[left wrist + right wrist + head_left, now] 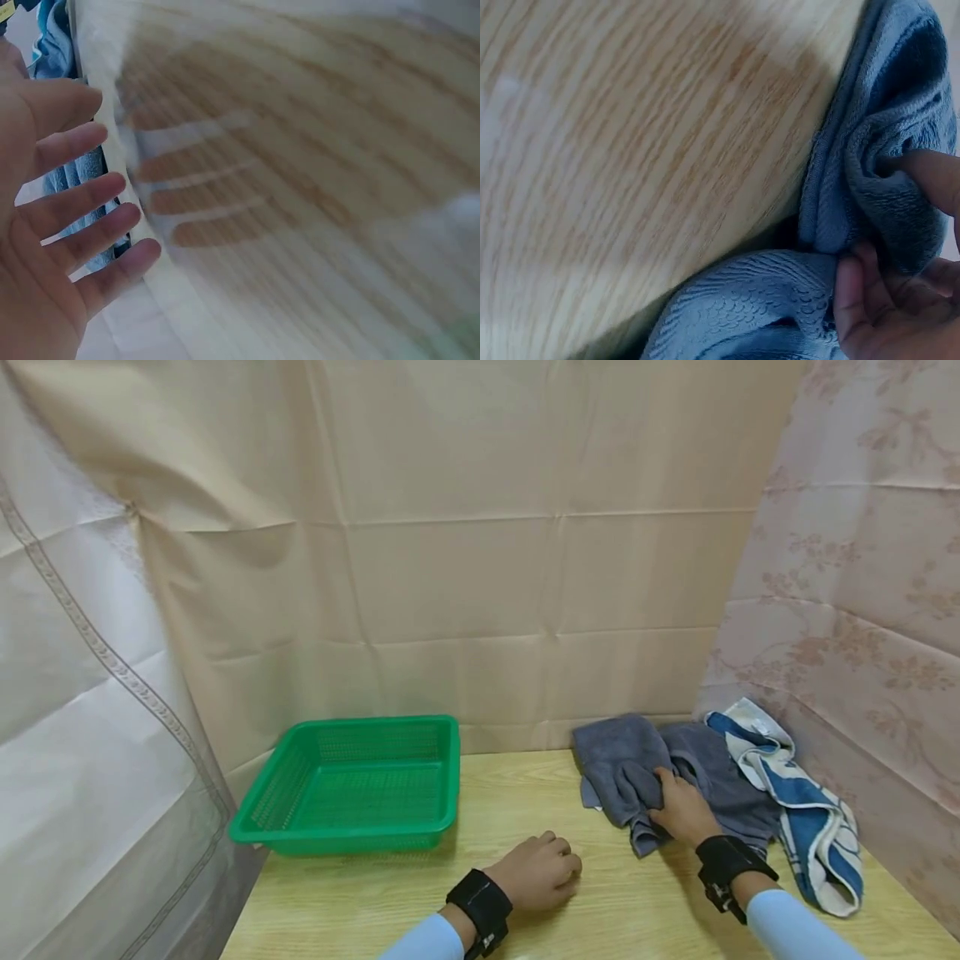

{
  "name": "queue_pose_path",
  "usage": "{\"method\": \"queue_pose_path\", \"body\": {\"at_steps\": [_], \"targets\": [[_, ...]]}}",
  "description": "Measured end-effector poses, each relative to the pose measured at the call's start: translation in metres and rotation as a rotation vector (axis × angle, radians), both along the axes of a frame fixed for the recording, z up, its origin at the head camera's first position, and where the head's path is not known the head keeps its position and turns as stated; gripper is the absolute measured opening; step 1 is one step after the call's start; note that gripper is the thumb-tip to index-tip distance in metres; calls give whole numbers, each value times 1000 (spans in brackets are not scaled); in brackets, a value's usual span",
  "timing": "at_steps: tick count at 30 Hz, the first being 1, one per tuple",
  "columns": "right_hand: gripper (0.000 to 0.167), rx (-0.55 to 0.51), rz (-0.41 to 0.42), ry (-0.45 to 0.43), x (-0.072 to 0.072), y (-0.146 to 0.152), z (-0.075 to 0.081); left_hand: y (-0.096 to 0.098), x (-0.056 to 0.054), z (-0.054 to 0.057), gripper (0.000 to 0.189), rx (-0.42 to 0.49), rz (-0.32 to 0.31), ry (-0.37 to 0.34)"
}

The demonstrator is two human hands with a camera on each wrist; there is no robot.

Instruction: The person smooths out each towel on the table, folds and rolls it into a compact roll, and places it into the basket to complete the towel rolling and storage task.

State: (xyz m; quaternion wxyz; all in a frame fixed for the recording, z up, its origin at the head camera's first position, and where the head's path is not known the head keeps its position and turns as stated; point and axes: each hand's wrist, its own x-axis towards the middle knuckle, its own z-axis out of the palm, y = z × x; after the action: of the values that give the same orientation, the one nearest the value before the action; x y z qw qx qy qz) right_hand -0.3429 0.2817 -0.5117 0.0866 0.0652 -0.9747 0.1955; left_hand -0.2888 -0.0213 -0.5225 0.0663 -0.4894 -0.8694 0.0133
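My right hand [684,810] pinches a fold of a grey towel [618,760] on the right side of the table. In the right wrist view the thumb presses into the bunched towel [896,187] and the fingers [851,289] curl under it. A second dark grey cloth [708,768] lies against it, on the right. Beside that, a blue and white patterned towel [813,814] lies crumpled. My left hand [536,870] hovers low over or rests on the table's front middle; which, I cannot tell. Its relaxed fingers [82,206] are spread and hold nothing.
A green plastic basket [345,842] with perforated sides stands at the back left of the wood-grain table [360,902]. A beige cloth [465,577] hangs behind the table, a white one [82,760] at the left and a floral one [862,610] at the right.
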Motion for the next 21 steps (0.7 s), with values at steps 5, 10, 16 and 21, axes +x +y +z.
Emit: {"method": "queue_pose_path", "body": {"at_steps": [5, 10, 16, 21], "targets": [[63, -53, -13, -4, 1, 4, 6, 1, -4, 3, 22, 44, 56, -16], [54, -193, 27, -77, 5, -11, 22, 3, -9, 12, 32, 122, 174, 22], [47, -468, 219, -355, 16, -39, 38, 7, -12, 14, 72, 262, 259, 40], [44, -593, 430, -612, 27, -50, 34, 8, -10, 6, 84, 227, 278, 65]]}}
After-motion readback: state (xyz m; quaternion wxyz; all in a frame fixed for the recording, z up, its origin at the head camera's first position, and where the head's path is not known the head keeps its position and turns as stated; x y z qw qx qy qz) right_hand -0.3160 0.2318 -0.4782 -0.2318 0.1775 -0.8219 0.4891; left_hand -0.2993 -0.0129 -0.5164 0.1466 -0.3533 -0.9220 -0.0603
